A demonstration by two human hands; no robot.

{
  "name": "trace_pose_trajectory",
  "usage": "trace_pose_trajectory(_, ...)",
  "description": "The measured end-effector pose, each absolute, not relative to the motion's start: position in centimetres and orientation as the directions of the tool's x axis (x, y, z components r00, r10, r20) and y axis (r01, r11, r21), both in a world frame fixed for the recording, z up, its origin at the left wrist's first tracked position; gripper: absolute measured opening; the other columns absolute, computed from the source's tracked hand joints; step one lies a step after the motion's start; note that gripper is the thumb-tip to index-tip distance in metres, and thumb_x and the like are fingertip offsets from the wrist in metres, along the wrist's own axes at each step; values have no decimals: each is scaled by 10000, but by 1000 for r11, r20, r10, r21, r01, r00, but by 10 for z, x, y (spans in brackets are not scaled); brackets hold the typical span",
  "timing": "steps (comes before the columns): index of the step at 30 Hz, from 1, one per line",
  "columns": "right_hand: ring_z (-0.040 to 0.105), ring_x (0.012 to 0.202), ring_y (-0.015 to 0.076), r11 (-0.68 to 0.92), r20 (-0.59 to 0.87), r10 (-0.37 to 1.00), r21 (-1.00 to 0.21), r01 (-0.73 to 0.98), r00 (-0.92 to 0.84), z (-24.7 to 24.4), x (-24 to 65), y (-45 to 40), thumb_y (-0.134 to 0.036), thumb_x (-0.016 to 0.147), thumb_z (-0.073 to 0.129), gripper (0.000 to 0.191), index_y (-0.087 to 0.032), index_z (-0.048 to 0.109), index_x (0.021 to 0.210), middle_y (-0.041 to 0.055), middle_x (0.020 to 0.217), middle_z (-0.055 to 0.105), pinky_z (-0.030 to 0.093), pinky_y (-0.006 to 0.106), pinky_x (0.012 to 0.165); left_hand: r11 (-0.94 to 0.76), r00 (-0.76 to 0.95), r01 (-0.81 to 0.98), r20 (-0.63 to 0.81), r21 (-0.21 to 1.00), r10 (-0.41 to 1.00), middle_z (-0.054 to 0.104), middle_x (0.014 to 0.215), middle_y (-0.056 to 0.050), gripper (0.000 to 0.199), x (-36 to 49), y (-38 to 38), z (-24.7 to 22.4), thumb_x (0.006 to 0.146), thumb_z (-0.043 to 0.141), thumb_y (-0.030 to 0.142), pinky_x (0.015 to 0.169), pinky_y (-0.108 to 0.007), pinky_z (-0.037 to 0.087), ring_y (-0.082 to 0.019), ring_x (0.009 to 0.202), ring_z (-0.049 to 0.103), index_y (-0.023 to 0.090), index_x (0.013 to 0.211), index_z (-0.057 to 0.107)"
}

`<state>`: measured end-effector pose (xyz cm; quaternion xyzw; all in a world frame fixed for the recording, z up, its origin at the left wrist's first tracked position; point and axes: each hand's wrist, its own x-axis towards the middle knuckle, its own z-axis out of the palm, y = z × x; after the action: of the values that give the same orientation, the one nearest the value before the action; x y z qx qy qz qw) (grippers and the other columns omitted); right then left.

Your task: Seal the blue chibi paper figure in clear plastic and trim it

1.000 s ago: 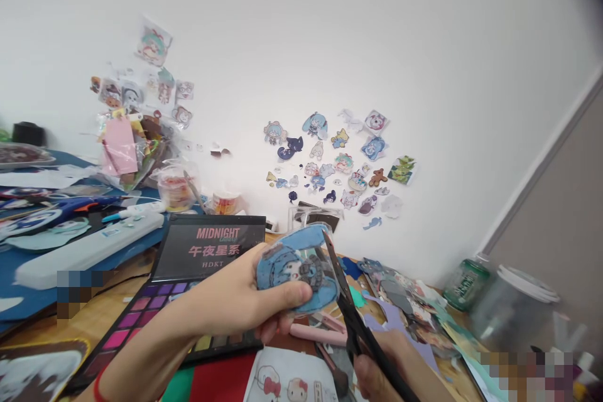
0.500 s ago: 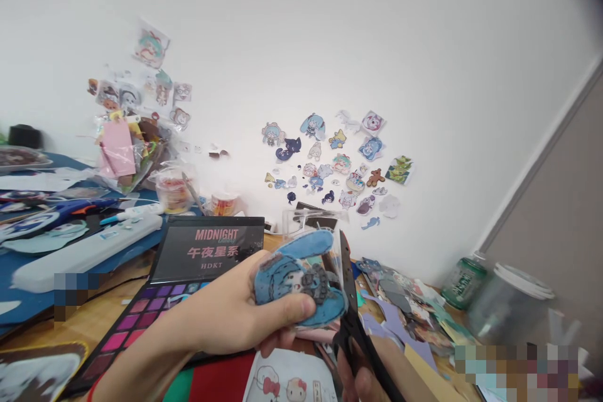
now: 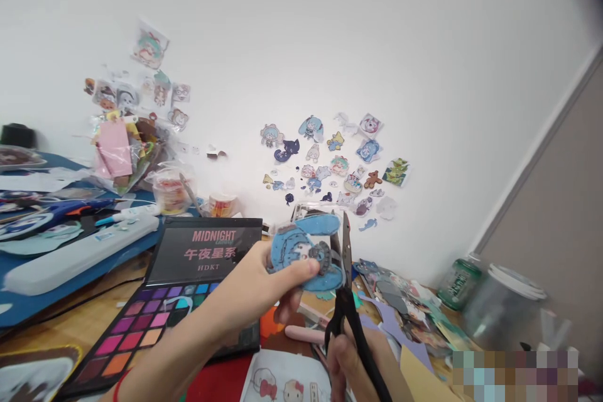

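Between the thumb and fingers of my left hand (image 3: 273, 282) is a blue-haired cartoon figure cutout (image 3: 287, 248), with a clear film edge round it. My right hand (image 3: 358, 358) grips the black handles of a pair of scissors (image 3: 347, 301). The blades point upward along the cutout's right edge; whether they touch the film I cannot tell. Below the hands lie a white sheet with cartoon drawings (image 3: 287, 380) and a pink stick-like tool (image 3: 304, 334).
An open makeup palette (image 3: 211, 264) lies under my left forearm. A white power strip (image 3: 85, 254) is on the left. Paper cutouts (image 3: 405, 301) pile up at the right, near a green can (image 3: 459, 282) and a clear tub (image 3: 499, 301). Stickers (image 3: 339, 166) cover part of the wall.
The cutout has turned slightly and shifted right and up in my left hand. The scissors stay at its right edge, now more upright, and the pink tool shows more fully below.
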<state>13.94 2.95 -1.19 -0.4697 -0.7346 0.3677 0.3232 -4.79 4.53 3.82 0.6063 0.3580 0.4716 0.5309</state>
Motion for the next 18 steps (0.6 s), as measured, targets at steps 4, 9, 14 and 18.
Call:
trace_pose_trajectory(4,532,463,137,307,149,917,-856,416,-370,-17,142,33,-764,760,341,627,-174,511,635,12,503,491,405,232,445,-223,198,-71,233,972,952,435,380,61,421,-44,48,32,820,526,505,364,-170,334,-61,330,403,179,571,432)
trace_pose_trajectory(9,572,548,155,401,245,869,-857,323,-431,-31,151,42,-828,684,370,666,-190,554,740,33,649,529,467,261,520,-226,229,43,210,973,951,414,384,75,390,-53,44,31,806,552,493,333,-162,313,-60,321,386,189,594,431)
trace_pose_trajectory(14,623,684,216,459,266,842,-811,363,-469,-27,152,44,-834,706,294,702,-187,562,657,43,584,514,513,298,605,-339,254,91,307,936,917,424,378,67,384,-53,42,33,821,536,463,316,-162,285,-62,320,383,196,574,414)
trace_pose_trajectory(18,643,749,264,455,203,849,-750,479,-489,-1,159,35,-734,763,388,580,-220,658,748,58,545,565,533,338,650,-379,277,129,334,916,901,437,383,69,338,-54,40,38,827,531,438,319,-172,294,-73,326,394,199,608,437)
